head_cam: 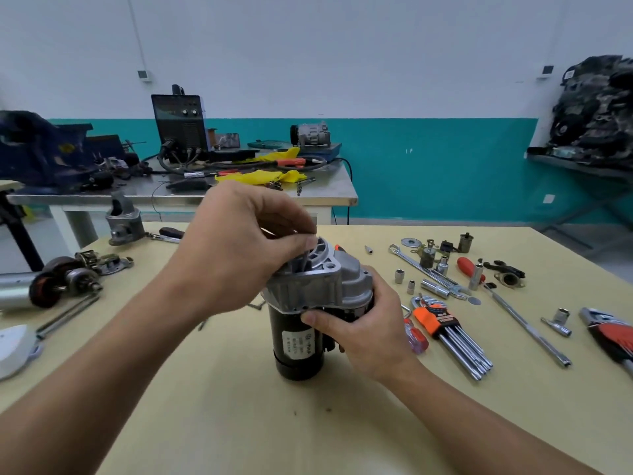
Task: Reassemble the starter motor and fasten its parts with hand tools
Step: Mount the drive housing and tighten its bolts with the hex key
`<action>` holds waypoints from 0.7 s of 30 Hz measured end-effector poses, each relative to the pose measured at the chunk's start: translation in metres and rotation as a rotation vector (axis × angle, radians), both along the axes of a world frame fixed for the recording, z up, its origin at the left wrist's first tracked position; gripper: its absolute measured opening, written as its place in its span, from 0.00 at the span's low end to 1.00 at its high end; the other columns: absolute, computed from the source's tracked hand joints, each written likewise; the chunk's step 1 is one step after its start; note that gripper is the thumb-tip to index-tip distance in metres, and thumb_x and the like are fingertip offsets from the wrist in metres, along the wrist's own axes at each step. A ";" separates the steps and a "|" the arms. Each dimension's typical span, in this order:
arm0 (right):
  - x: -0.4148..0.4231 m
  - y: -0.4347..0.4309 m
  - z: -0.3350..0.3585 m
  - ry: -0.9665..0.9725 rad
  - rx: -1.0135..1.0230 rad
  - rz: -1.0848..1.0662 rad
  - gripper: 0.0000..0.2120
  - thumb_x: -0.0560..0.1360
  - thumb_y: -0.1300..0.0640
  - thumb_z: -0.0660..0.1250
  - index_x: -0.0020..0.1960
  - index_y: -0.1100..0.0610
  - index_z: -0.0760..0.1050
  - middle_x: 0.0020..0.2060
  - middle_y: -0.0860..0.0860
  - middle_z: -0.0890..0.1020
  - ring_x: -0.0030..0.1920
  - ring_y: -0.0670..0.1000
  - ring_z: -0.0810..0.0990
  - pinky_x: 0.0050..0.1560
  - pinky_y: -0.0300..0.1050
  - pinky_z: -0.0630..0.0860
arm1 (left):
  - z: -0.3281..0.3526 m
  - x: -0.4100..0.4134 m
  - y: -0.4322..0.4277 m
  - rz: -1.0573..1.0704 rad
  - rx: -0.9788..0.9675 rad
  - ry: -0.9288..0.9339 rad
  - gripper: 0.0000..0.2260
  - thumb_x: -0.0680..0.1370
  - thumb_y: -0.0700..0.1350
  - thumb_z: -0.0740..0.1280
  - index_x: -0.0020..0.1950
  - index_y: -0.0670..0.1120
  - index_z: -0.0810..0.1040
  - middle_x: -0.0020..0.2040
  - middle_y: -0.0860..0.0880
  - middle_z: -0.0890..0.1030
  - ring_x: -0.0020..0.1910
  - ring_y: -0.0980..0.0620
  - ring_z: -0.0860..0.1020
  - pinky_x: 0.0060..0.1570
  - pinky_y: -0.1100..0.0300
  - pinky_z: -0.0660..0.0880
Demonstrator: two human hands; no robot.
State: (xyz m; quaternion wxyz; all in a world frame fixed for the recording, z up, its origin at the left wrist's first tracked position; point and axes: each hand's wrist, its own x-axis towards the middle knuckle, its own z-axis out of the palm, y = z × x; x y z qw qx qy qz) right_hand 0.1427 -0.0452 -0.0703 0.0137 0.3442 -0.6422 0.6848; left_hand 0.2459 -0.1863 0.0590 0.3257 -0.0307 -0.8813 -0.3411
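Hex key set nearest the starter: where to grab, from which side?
On the hex key set, probably take the orange holder from above, pinching across its width: it binds the keys, whose long ends fan out flat. The screwdriver crowds its left, so come in from the right.

left hand (236,241) fingertips: blurred | label (296,344) text: unreadable

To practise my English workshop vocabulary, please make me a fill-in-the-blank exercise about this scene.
1. The starter motor stands ____ on the yellow table.
2. The left hand holds the motor's ____ end, while the right hand grips its side.
3. The hex keys lie to the motor's right in an ____ holder.
Missing words: upright; top; orange.
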 end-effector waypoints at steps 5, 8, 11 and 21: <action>-0.012 0.010 -0.002 0.036 -0.032 -0.072 0.29 0.54 0.44 0.82 0.53 0.39 0.77 0.49 0.39 0.85 0.50 0.40 0.84 0.45 0.30 0.78 | -0.044 -0.017 0.017 -0.012 0.116 0.293 0.06 0.71 0.38 0.77 0.44 0.49 0.85 0.41 0.57 0.85 0.42 0.59 0.83 0.46 0.66 0.79; -0.019 0.019 -0.001 0.058 -0.024 -0.124 0.28 0.52 0.39 0.83 0.49 0.31 0.77 0.47 0.38 0.85 0.46 0.40 0.84 0.40 0.30 0.78 | -0.059 -0.033 0.025 -0.039 0.110 0.405 0.07 0.72 0.39 0.76 0.50 0.45 0.85 0.45 0.52 0.86 0.45 0.59 0.82 0.47 0.59 0.80; -0.030 0.030 -0.001 0.031 -0.011 -0.113 0.28 0.51 0.43 0.81 0.50 0.39 0.78 0.41 0.47 0.86 0.33 0.47 0.84 0.29 0.40 0.79 | -0.063 -0.048 0.027 -0.063 0.052 0.482 0.08 0.73 0.38 0.76 0.52 0.42 0.85 0.48 0.49 0.86 0.47 0.57 0.82 0.49 0.59 0.79; -0.035 0.036 -0.002 0.031 -0.047 -0.115 0.14 0.58 0.48 0.77 0.43 0.46 0.80 0.34 0.54 0.84 0.28 0.52 0.81 0.24 0.44 0.78 | -0.081 -0.064 0.037 -0.137 -0.118 0.548 0.04 0.73 0.38 0.74 0.46 0.39 0.86 0.46 0.46 0.85 0.52 0.48 0.79 0.54 0.54 0.76</action>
